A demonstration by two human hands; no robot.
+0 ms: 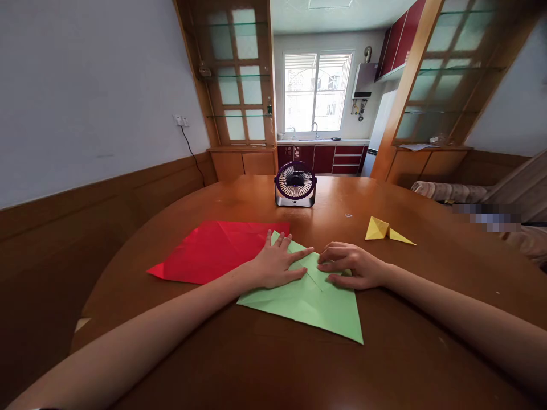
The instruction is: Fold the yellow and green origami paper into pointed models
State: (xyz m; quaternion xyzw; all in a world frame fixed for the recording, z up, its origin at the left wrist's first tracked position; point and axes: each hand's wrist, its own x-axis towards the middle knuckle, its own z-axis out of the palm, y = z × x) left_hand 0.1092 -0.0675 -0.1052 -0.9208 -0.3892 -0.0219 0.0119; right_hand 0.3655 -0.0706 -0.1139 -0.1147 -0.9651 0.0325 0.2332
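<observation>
My left hand lies flat, fingers spread, on green paper; my right hand presses curled fingers on its fold, on the worktop beside red paper.

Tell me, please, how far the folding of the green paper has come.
Done: the green paper already carries folds, with flaps meeting near its middle. In hand: the left hand lies flat on it, and the right hand presses a flap with curled fingers. Left: it is not yet compact like the folded yellow paper; the red sheet lies unfolded.
</observation>
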